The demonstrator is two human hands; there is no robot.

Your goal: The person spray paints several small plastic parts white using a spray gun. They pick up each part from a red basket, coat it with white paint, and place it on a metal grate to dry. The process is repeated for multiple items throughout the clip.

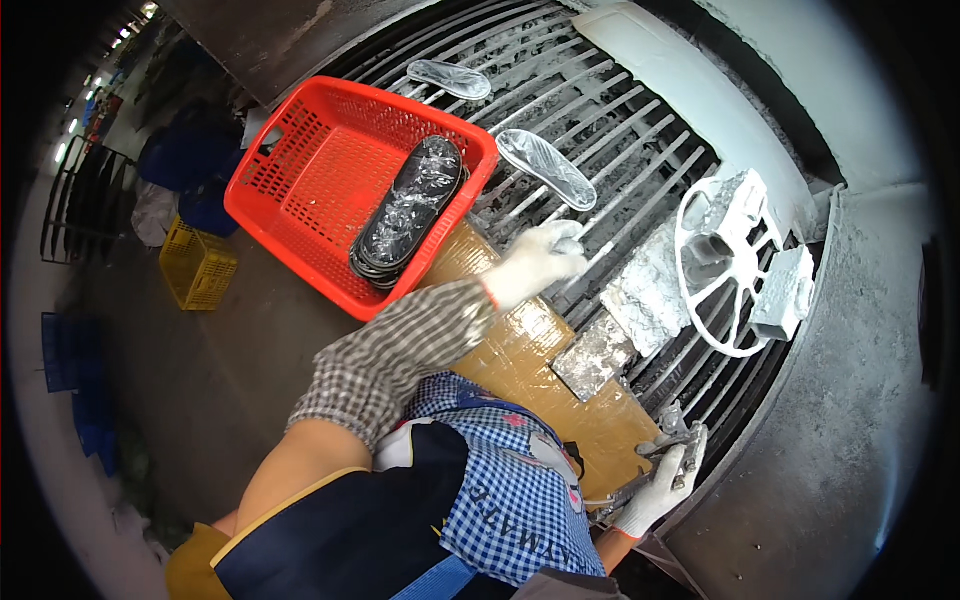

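Grey slats (pixel 640 175) crusted with pale, powdery residue carry two glossy, sole-shaped pieces (pixel 547 168) with a crinkled, silvery sheen. The nearer one lies just beyond the left hand (pixel 538 265), whose white-gloved fingers curl inward; whether they pinch anything, I cannot tell. Its forearm, in a checked cloth sleeve (pixel 400 345), stretches diagonally across tape-covered brown cardboard (pixel 505 365). The right hand (pixel 655 498), low beside the cardboard's edge, wraps gloved fingers around a grey metal tool (pixel 690 460). A perforated red plastic basket (pixel 335 150) holds stacked black film-wrapped soles (pixel 412 200).
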